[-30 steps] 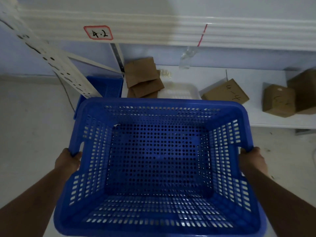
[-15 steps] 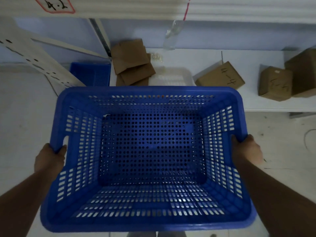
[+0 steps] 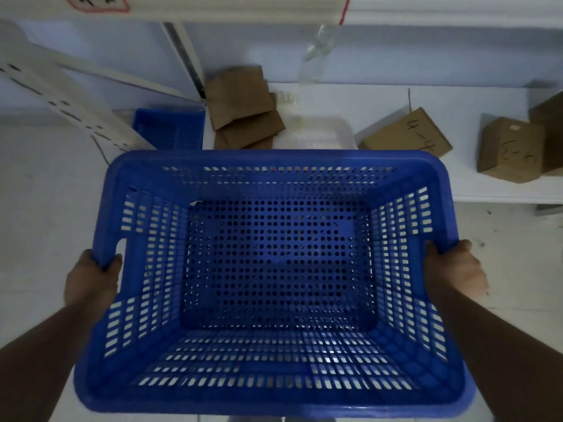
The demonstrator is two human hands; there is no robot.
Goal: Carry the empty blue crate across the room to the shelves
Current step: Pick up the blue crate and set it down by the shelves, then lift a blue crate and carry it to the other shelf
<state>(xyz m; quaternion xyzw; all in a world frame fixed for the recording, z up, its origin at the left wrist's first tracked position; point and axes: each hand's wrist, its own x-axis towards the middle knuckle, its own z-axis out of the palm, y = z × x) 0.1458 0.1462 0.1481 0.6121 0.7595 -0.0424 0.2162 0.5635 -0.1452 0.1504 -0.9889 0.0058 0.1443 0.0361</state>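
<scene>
The empty blue perforated crate (image 3: pixel 274 161) fills the middle of the head view, held level in front of me. My left hand (image 3: pixel 90 280) grips its left rim by the handle slot. On the opposite side my right hand (image 3: pixel 455 272) is closed on the right rim. Nothing lies inside the crate. Its far edge is just short of the low white shelf (image 3: pixel 493 190) of the shelving unit.
On the low shelf lie flat cardboard pieces (image 3: pixel 240 105), a clear plastic tray (image 3: pixel 316 132) and brown boxes (image 3: pixel 405 134) (image 3: pixel 508 149). A second blue crate (image 3: pixel 169 127) sits on the floor at the left by the white perforated post (image 3: pixel 61 95). An upper shelf beam (image 3: pixel 243 7) hangs overhead.
The shelves have come closer and slid up in view as I moved forward. The crate sits slightly lower, with both hands still gripping its rims.
</scene>
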